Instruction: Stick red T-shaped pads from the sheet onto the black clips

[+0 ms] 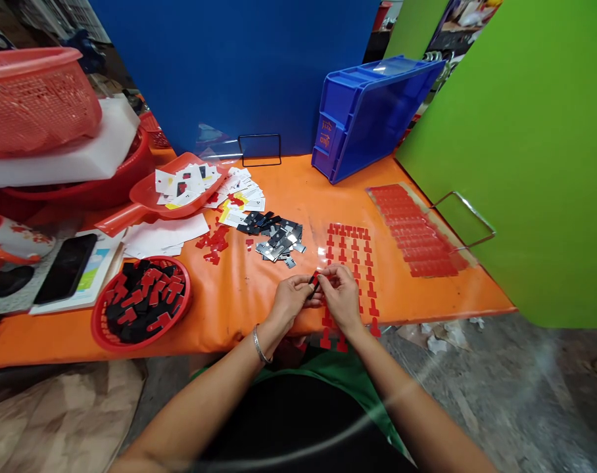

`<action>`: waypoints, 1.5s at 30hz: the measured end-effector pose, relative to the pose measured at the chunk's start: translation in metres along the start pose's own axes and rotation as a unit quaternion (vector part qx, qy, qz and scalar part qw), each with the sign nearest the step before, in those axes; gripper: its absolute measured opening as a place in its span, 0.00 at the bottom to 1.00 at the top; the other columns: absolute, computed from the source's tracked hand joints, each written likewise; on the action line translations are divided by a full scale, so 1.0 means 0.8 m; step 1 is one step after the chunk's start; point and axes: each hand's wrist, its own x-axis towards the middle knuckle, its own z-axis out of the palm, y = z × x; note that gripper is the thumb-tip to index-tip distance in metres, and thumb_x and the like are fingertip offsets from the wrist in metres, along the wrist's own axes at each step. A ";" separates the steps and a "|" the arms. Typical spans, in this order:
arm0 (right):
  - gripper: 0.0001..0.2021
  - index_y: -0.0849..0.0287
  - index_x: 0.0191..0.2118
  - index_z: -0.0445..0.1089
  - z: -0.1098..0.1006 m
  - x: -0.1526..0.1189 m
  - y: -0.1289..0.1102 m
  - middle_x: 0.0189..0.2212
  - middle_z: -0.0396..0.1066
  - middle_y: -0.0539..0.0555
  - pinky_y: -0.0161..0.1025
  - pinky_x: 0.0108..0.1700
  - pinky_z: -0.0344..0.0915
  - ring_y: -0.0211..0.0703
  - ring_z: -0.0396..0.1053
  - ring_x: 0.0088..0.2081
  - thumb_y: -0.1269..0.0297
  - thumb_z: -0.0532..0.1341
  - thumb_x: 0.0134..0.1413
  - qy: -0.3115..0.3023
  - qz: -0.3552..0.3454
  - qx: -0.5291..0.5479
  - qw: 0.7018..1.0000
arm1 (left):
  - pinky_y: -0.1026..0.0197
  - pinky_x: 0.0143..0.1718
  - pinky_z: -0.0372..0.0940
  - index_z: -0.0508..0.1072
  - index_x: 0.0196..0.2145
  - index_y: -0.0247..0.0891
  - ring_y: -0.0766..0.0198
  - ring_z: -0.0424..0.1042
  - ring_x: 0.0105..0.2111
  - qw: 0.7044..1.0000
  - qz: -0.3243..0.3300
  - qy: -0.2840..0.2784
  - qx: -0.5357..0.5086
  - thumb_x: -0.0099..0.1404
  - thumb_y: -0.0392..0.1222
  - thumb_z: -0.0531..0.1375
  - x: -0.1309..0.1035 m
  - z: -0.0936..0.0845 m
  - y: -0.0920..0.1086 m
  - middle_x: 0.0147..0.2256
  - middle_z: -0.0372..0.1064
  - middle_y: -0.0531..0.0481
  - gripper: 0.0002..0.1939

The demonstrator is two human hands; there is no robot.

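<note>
Between my two hands is a small black plate (312,286) with a red piece on its face. My left hand (295,297) pinches the plate from its left side. The fingers of my right hand (340,289) are closed at its upper right, at the red piece. Partly under my right hand lies a clear sheet with rows of red T-shaped stickers (356,255), its near end hanging over the table edge. Beyond my hands lies a pile of black and silver metal plates (279,239). Loose red pieces (214,243) are scattered left of it.
A red basket (186,309) of black and red pieces stands at left, near a phone (66,269) and mug (25,238). Cards fill a red scoop (145,205). A blue crate (372,125) stands at back right; more red sheets (417,230) lie right, before a green panel (525,164).
</note>
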 end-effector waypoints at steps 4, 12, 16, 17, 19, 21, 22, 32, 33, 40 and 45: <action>0.07 0.57 0.32 0.66 0.001 0.000 0.004 0.36 0.65 0.53 0.38 0.32 0.67 0.38 0.65 0.28 0.59 0.60 0.53 0.000 0.022 0.013 1.000 | 0.67 0.26 0.71 0.69 0.33 0.29 0.69 0.73 0.20 1.000 -0.001 0.000 0.000 0.59 0.24 0.56 -0.001 0.000 0.000 0.22 0.73 0.49 0.06; 0.10 0.56 0.30 0.64 0.002 0.002 -0.003 0.26 0.68 0.51 0.37 0.24 0.67 0.40 0.66 0.24 0.56 0.62 0.48 -0.015 0.104 0.060 0.993 | 0.66 0.28 0.71 0.70 0.33 0.29 0.67 0.73 0.20 1.000 0.009 0.009 -0.010 0.59 0.25 0.57 0.000 0.000 -0.003 0.21 0.73 0.49 0.05; 0.10 0.56 0.29 0.63 0.001 0.006 -0.006 0.23 0.67 0.49 0.36 0.23 0.66 0.40 0.67 0.22 0.56 0.62 0.47 -0.044 0.125 0.088 0.987 | 0.64 0.29 0.71 0.71 0.33 0.29 0.68 0.73 0.21 1.000 0.013 0.004 -0.012 0.58 0.26 0.59 -0.001 -0.001 -0.004 0.22 0.73 0.48 0.05; 0.10 0.56 0.29 0.63 0.000 0.007 -0.006 0.23 0.67 0.49 0.36 0.23 0.65 0.40 0.67 0.22 0.57 0.63 0.46 -0.048 0.124 0.093 0.987 | 0.64 0.30 0.71 0.71 0.33 0.29 0.68 0.73 0.21 1.000 0.013 0.001 -0.012 0.58 0.27 0.59 -0.002 -0.002 -0.004 0.22 0.73 0.48 0.05; 0.12 0.55 0.32 0.62 -0.002 0.011 -0.007 0.23 0.67 0.47 0.35 0.22 0.65 0.39 0.67 0.22 0.57 0.64 0.44 -0.046 0.124 0.106 0.986 | 0.63 0.31 0.72 0.72 0.33 0.29 0.68 0.73 0.21 1.000 0.013 -0.007 -0.009 0.57 0.28 0.61 -0.003 -0.002 -0.003 0.23 0.73 0.48 0.05; 0.18 0.55 0.38 0.60 -0.005 0.016 -0.009 0.21 0.67 0.45 0.35 0.23 0.65 0.39 0.67 0.21 0.58 0.65 0.41 -0.047 0.136 0.122 0.982 | 0.63 0.31 0.71 0.72 0.34 0.28 0.67 0.73 0.22 1.000 0.012 -0.015 -0.008 0.56 0.28 0.62 -0.004 -0.003 -0.002 0.24 0.74 0.47 0.05; 0.22 0.55 0.41 0.60 -0.007 0.018 -0.009 0.21 0.67 0.44 0.35 0.24 0.65 0.39 0.67 0.21 0.57 0.66 0.39 -0.053 0.145 0.128 0.980 | 0.64 0.31 0.71 0.72 0.33 0.28 0.67 0.73 0.22 1.000 0.013 -0.016 -0.008 0.56 0.28 0.62 -0.004 -0.003 -0.002 0.24 0.74 0.46 0.05; 0.18 0.59 0.24 0.70 -0.017 0.019 0.004 0.17 0.66 0.48 0.33 0.20 0.57 0.36 0.61 0.18 0.47 0.65 0.42 -0.125 0.139 0.067 0.980 | 0.66 0.28 0.71 0.73 0.34 0.29 0.68 0.73 0.22 0.999 0.035 -0.021 -0.034 0.57 0.32 0.64 0.006 -0.006 -0.024 0.24 0.73 0.48 0.06; 0.18 0.59 0.22 0.69 -0.017 0.018 0.005 0.14 0.63 0.47 0.32 0.17 0.53 0.35 0.57 0.16 0.46 0.64 0.43 -0.119 0.153 0.066 0.979 | 0.66 0.28 0.71 0.73 0.33 0.29 0.68 0.73 0.22 0.999 0.035 -0.021 -0.034 0.56 0.33 0.64 0.005 -0.006 -0.023 0.25 0.73 0.47 0.06; 0.21 0.60 0.29 0.71 -0.015 0.015 0.004 0.18 0.67 0.50 0.32 0.13 0.50 0.31 0.54 0.12 0.43 0.63 0.43 -0.100 0.211 0.107 0.966 | 0.64 0.33 0.71 0.77 0.39 0.33 0.65 0.74 0.28 0.979 0.177 -0.013 0.100 0.60 0.41 0.60 -0.055 -0.053 0.052 0.35 0.75 0.45 0.11; 0.19 0.59 0.29 0.70 -0.010 0.010 0.000 0.18 0.67 0.49 0.36 0.18 0.61 0.38 0.62 0.16 0.46 0.64 0.42 -0.115 0.168 0.061 0.977 | 0.60 0.45 0.66 0.77 0.40 0.39 0.59 0.72 0.42 0.824 0.354 0.231 0.376 0.61 0.45 0.58 -0.117 -0.161 0.133 0.41 0.74 0.46 0.13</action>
